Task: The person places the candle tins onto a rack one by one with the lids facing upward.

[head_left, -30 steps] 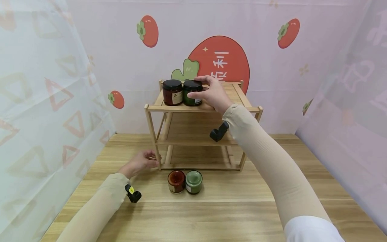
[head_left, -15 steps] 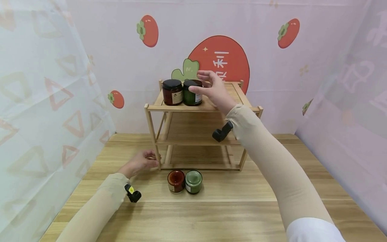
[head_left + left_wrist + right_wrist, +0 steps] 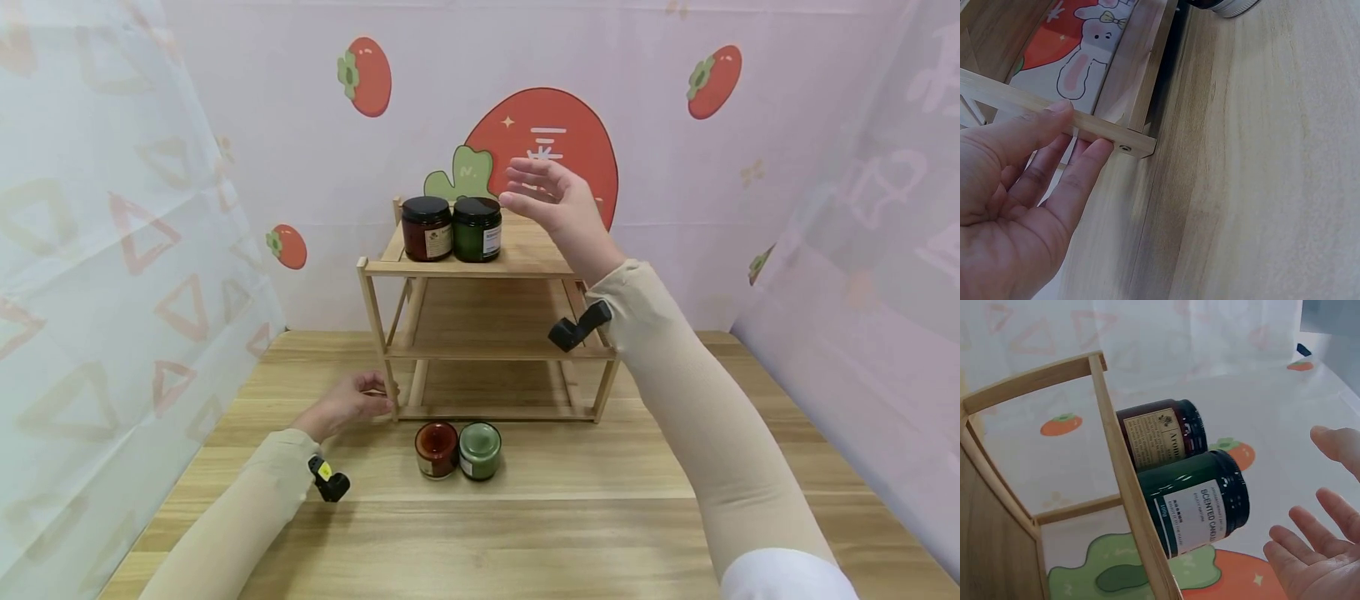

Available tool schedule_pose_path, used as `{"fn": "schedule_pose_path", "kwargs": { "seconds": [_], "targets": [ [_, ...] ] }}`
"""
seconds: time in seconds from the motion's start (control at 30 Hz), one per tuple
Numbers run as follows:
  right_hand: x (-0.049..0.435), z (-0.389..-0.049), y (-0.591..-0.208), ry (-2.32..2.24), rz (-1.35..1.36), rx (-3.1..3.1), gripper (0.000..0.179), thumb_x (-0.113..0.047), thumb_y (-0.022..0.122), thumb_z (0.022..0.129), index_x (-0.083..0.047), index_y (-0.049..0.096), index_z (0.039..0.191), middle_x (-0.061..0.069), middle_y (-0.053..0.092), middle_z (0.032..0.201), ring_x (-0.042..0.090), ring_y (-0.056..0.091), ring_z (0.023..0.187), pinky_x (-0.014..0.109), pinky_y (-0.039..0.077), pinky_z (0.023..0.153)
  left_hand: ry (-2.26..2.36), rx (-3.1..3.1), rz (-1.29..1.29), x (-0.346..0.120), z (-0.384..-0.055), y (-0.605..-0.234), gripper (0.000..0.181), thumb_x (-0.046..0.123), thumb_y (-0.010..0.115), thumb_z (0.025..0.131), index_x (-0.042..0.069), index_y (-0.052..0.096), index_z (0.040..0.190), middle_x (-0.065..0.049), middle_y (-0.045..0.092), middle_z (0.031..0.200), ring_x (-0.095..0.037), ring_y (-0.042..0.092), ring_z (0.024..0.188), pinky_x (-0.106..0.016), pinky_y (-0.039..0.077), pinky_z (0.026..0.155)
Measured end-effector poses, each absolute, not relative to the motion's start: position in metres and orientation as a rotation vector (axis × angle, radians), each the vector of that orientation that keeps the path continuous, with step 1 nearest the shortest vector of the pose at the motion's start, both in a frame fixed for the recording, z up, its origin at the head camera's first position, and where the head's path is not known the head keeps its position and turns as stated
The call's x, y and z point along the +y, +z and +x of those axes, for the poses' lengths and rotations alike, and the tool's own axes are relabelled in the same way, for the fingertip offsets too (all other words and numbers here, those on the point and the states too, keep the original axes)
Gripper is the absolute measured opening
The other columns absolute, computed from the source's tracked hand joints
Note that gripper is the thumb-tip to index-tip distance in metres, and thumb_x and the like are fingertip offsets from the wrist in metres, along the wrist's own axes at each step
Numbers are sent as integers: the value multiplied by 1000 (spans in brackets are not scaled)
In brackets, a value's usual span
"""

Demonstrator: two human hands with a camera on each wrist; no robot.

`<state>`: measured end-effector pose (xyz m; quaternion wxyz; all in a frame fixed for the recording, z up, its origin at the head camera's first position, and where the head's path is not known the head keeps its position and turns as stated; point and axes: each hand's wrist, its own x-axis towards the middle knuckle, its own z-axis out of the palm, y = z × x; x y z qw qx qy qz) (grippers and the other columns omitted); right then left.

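My left hand (image 3: 347, 406) pinches the front left leg (image 3: 1100, 128) of a wooden rack (image 3: 487, 353) near its foot, thumb on one side and fingers on the other. On the rack's top shelf stand two lidded candle jars side by side: a dark red one (image 3: 427, 232) and a green one (image 3: 477, 233) labelled as a scented candle. My right hand (image 3: 558, 204) is in the air just right of the green jar, apart from it, with fingers extended and nothing held; the right wrist view shows its open palm (image 3: 1329, 562).
Two smaller glass candles, one red (image 3: 437, 450) and one light green (image 3: 480, 451), stand on the table (image 3: 570, 542) before the rack. A patterned cloth backdrop (image 3: 300, 125) rises behind and at both sides. The rack has lower shelves (image 3: 487, 317).
My right hand has released the green jar and moved up and to the right, away from it. The jars and my left hand have stayed in place.
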<state>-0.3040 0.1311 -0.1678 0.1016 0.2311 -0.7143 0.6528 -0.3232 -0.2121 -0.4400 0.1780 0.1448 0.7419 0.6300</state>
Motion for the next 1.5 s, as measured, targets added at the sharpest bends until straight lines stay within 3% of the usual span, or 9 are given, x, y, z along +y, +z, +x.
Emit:
{"fn": "schedule_pose_path", "kwargs": {
  "seconds": [0.73,1.0,1.23,1.5],
  "targets": [
    [154,-260,-209,1915,908,-2032,42,-3,68,88,-7,56,128,12,58,134,22,55,125,27,53,95,1775,2124,410,-212,-323,-441,30,-7,65,85,-10,54,113,-31,57,118,-17,64,93,-25,57,83],
    [149,-243,-225,1906,972,-2060,42,3,66,87,-2,55,127,15,58,132,31,53,126,31,50,100,1776,2117,388,-213,-323,-441,32,-5,66,86,-7,54,115,-32,55,122,-18,64,95,-25,57,82],
    [143,-232,-244,1922,1022,-2073,45,2,70,85,2,54,127,11,61,128,19,59,120,40,45,106,1768,2127,391,-212,-322,-442,31,-6,65,86,-8,54,115,-33,54,123,-22,64,98,-27,57,84],
    [138,-223,-265,1975,1047,-2084,45,2,71,83,3,55,125,9,63,125,22,59,120,38,45,105,1786,2112,382,-212,-323,-442,32,-7,65,86,-8,53,116,-34,53,123,-21,64,97,-26,57,83]
  ]
}}
